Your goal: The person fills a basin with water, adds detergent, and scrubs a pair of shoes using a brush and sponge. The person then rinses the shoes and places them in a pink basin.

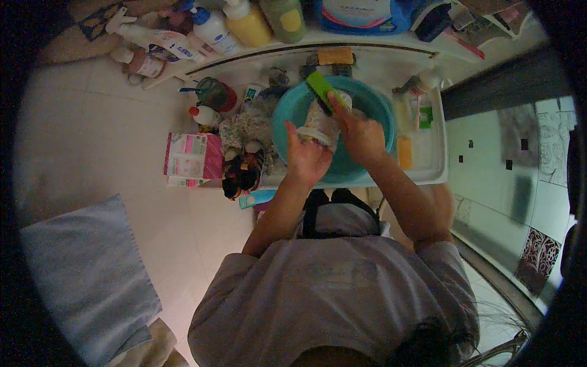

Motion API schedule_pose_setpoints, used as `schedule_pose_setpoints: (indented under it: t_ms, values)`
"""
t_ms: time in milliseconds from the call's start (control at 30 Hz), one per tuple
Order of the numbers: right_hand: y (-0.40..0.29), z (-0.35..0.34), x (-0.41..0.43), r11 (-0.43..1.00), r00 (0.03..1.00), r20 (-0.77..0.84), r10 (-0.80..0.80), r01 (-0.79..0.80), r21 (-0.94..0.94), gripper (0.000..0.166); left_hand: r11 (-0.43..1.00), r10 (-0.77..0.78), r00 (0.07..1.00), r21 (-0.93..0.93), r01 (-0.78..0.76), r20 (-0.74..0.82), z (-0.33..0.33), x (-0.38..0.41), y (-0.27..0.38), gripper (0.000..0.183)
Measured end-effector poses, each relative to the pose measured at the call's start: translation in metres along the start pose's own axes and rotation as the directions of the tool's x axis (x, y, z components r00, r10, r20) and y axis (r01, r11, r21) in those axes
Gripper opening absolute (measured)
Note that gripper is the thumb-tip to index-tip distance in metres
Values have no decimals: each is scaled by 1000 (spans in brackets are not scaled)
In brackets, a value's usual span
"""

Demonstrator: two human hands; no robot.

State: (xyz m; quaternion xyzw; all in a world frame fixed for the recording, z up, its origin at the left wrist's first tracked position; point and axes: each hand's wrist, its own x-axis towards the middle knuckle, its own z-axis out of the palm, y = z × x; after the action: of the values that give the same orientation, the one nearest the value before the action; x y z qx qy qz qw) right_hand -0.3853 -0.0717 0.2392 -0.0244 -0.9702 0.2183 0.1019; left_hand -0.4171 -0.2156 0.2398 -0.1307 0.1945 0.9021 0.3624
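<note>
A light-coloured shoe point(317, 120) is held over a teal plastic basin point(383, 91), its open end towards me. My left hand point(308, 156) is at that end, fingers seemingly inside it and thumb raised beside it. My right hand point(362, 137) grips a green scrubbing brush point(323, 87), with the dark bristles against the shoe's upper. The basin stands in a white sink point(435, 176). Just left of the basin lies a wet, speckled cloth or mat point(247, 126).
Left of the basin stand a pink box point(195, 156), dark bottles point(250, 169) and a red-capped white bottle point(206, 115). An orange sponge point(335, 56) sits behind it. Detergent bottles point(247, 23) line the back ledge. A grey towel point(87, 275) hangs at lower left.
</note>
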Motion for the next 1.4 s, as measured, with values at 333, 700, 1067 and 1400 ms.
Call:
schedule_pose_setpoints:
  t_ms: [333, 700, 1067, 1400]
  values:
    - [-2, -4, -27, 997, 994, 107, -5, 13, -77, 60, 999, -36, 999, 34, 36, -1, -10, 0, 2, 86]
    - [-8, -15, -27, 995, 960, 265, 86, -66, -80, 58, 745, 302, 950, 601, -291, 85, -46, 5, -4, 64]
    - [-21, -26, -28, 973, 975, 211, 70, -113, 201, 44, -227, 53, 994, 968, 106, -96, -55, -9, 5, 38]
    - [-38, -32, -29, 998, 934, 350, 68, -61, -32, 43, -495, -74, 990, 866, 66, -118, -63, -6, 2, 45]
